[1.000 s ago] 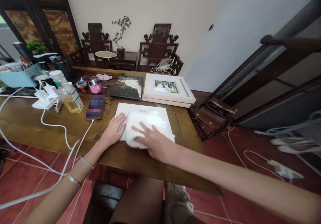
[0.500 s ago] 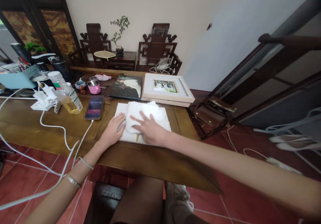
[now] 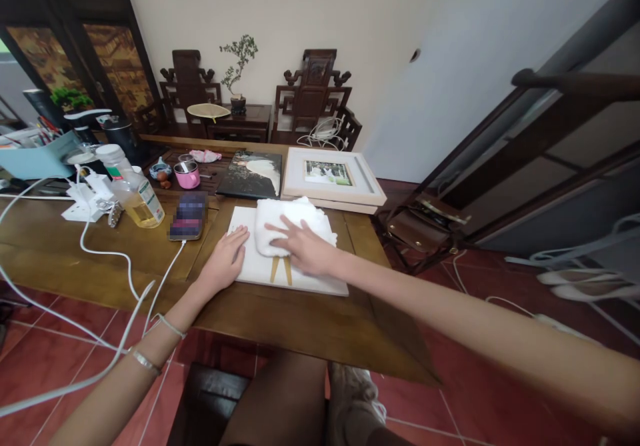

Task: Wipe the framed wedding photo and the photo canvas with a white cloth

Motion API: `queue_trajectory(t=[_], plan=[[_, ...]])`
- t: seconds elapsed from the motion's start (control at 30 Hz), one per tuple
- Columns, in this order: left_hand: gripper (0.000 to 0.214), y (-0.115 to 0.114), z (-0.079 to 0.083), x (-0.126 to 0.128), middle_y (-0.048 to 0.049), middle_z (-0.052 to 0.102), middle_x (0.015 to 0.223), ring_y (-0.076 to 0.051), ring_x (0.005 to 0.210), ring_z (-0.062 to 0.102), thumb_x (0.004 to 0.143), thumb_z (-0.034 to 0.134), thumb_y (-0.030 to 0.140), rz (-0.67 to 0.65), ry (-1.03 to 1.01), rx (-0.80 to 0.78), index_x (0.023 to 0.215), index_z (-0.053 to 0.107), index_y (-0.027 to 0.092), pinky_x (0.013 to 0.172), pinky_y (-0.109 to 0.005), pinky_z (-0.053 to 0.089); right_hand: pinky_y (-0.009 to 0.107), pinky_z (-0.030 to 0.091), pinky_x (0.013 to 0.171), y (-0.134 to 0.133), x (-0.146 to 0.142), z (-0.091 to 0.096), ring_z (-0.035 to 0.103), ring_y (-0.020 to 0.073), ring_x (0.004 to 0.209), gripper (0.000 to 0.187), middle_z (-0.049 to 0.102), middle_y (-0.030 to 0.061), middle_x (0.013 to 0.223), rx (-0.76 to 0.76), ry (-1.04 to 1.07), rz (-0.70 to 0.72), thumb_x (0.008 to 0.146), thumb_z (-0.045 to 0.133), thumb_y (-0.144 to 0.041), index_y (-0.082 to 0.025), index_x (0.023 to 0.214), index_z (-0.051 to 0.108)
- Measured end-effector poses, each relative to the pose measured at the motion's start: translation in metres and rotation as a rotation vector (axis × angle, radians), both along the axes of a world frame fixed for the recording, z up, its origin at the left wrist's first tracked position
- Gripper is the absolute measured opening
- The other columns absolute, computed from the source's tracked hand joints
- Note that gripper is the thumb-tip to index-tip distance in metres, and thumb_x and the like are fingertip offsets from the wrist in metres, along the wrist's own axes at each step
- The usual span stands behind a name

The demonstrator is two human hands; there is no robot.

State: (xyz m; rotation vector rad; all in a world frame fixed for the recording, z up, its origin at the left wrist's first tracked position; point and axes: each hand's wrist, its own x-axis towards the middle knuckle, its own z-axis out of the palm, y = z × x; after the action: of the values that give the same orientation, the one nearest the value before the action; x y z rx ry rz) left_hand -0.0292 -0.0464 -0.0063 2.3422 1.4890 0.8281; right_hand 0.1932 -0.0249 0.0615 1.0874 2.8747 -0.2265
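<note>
A flat white board (image 3: 257, 271) lies near the front edge of the wooden table, with two yellowish strips printed or fixed at its lower part. On top of it rests a folded white cloth (image 3: 267, 216), hiding much of the board's middle. My right hand (image 3: 305, 246) presses flat on the cloth, fingers spread. My left hand (image 3: 227, 257) lies on the board's left edge, fingers stretched out and holding nothing. Behind the board are a dark picture panel (image 3: 240, 178) and a light wooden picture frame (image 3: 373, 196) with a photo inside.
Left of the board lie a phone (image 3: 187, 216) on a charging cable, a bottle of yellow liquid (image 3: 145, 206), a pink cup (image 3: 187, 176) and a white power strip (image 3: 83, 209). White cables (image 3: 115, 253) run over the table's left part. A brown bag (image 3: 420, 229) hangs at the right.
My right hand has pushed the cloth slightly away and to the right over the board, uncovering more of the two yellowish strips. My left hand stays nearly where it was.
</note>
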Motion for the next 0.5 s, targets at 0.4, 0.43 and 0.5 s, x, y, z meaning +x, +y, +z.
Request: queue_trajectory(t=[0.4,0.43,0.5], plan=[[0.043,0.001,0.000,-0.001,-0.0160,0.050,0.139,-0.025,0.134,0.041,0.090,0.036,0.019,-0.004,0.012,0.018,0.127,0.054,0.008,0.112,-0.048,0.031,0.066,0.026,0.104,-0.049,-0.027,0.011,0.013,0.0448,0.138,0.070,0.015,0.0120,0.156,-0.026,-0.210,0.002,0.075,0.044,0.000,-0.016,0.143,0.039],[0.043,0.001,0.001,-0.001,-0.0158,0.050,0.139,-0.025,0.134,0.041,0.090,0.035,0.020,-0.002,0.017,0.012,0.128,0.054,0.008,0.113,-0.048,0.031,0.065,0.025,0.105,-0.065,-0.027,0.013,0.013,0.0441,0.138,0.069,0.015,0.0104,0.156,-0.055,-0.201,0.010,0.075,0.045,-0.001,-0.018,0.142,0.041],[0.042,0.000,0.001,-0.001,-0.0151,0.050,0.139,-0.024,0.135,0.040,0.091,0.035,0.020,0.000,0.025,0.002,0.128,0.054,0.009,0.113,-0.049,0.030,0.065,0.024,0.106,-0.092,-0.027,0.018,0.011,0.0434,0.139,0.067,0.015,0.0079,0.157,-0.126,-0.204,0.049,0.074,0.049,-0.004,-0.021,0.138,0.046]])
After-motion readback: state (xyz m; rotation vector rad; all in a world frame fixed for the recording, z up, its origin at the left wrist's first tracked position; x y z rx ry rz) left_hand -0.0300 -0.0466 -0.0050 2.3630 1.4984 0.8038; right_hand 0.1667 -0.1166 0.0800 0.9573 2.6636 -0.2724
